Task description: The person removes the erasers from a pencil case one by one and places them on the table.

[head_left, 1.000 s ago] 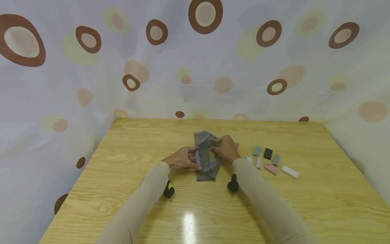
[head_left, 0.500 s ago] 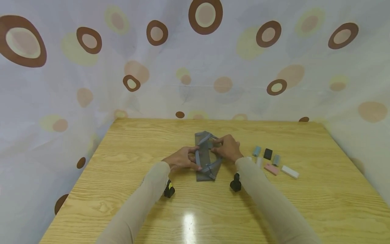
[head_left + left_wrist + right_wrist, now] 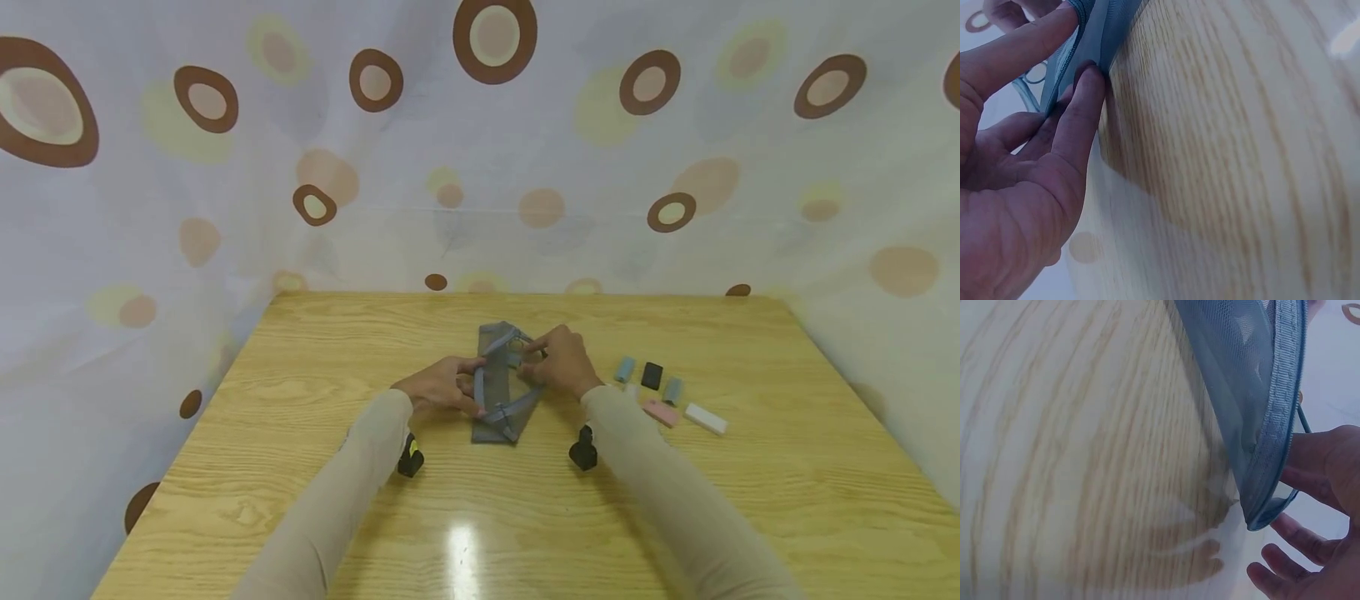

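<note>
A grey-blue mesh zip pouch [image 3: 495, 385] lies on the table with its zipped mouth spread apart. My left hand [image 3: 438, 385] holds the pouch's left edge between thumb and fingers. Seen in the left wrist view, fingers of the left hand [image 3: 1041, 181] are against the mesh below the zip. At the far right side of the mouth, my right hand [image 3: 562, 365] pinches the opposite edge. From the right wrist, the zip edge of the pouch [image 3: 1279, 412] hides some fingertips of the right hand [image 3: 1335, 506]. A small bluish piece shows within the mouth.
To the right of the hands lie several small items: a blue piece [image 3: 625, 369], a black piece [image 3: 652, 376], a grey-green piece [image 3: 673, 392], a pink piece [image 3: 662, 412] and a white bar [image 3: 706, 419]. A patterned curtain [image 3: 480, 242] stands behind the wooden table [image 3: 360, 333].
The head view has shifted slightly, so the scene sits a little to the left. My right sleeve now covers more of the small white items. Both hands stay on the pouch.
</note>
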Motion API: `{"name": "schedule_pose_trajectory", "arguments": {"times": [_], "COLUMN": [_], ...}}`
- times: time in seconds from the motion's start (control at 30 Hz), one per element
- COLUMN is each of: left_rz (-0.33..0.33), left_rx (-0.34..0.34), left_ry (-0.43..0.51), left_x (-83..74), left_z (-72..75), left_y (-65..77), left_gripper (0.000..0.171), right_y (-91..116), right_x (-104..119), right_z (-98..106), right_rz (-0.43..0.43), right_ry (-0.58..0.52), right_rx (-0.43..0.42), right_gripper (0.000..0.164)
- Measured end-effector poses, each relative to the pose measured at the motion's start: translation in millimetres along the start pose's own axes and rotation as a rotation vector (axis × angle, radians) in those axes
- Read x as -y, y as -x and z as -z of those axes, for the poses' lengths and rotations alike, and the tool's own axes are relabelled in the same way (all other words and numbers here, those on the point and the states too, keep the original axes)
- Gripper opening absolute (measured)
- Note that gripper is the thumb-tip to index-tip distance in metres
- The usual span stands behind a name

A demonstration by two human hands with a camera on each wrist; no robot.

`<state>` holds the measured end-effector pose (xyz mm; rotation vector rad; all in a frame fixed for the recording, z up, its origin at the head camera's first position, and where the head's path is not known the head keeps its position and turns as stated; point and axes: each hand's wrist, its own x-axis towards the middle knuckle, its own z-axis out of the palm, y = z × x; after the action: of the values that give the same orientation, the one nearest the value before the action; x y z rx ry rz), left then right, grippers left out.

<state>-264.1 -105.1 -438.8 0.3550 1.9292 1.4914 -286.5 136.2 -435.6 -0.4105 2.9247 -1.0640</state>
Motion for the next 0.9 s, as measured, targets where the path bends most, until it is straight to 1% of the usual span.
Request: {"name": "schedule_pose_trajectory", "arguments": {"times": [0.2,0.47,0.73,0.9], "left_rz": [-0.016,-0.015,-0.012,-0.008], "left_rx": [0.004,-0.005,-0.016,-0.025], "left_ry": [0.018,0.027,0.027,0.019], "left_x": [0.8,-0.1,-0.3,0.5], "left_z": [-0.3,-1.6,-1.1,-1.6], "left_y": [0.3,1.7,2.6,1.7], "left_gripper": [0.096,0.097,0.096,0.096], "right_y": [0.1,-1.9,-3.5,-5.6], "right_x": [3.1,-1.1,-4.7,-6.3], "right_z": [-5.4,-10.6,-14.1,-14.9], "right_rz": [0.023,0.007,0.072,0.08], "right_ry": [0.008,-0.007,-0.009,-0.026], "right_rx": [-0.019,-0.006,-0.039,-0.04], "right_gripper": [0.031,0.03,0.024,0.023]}}
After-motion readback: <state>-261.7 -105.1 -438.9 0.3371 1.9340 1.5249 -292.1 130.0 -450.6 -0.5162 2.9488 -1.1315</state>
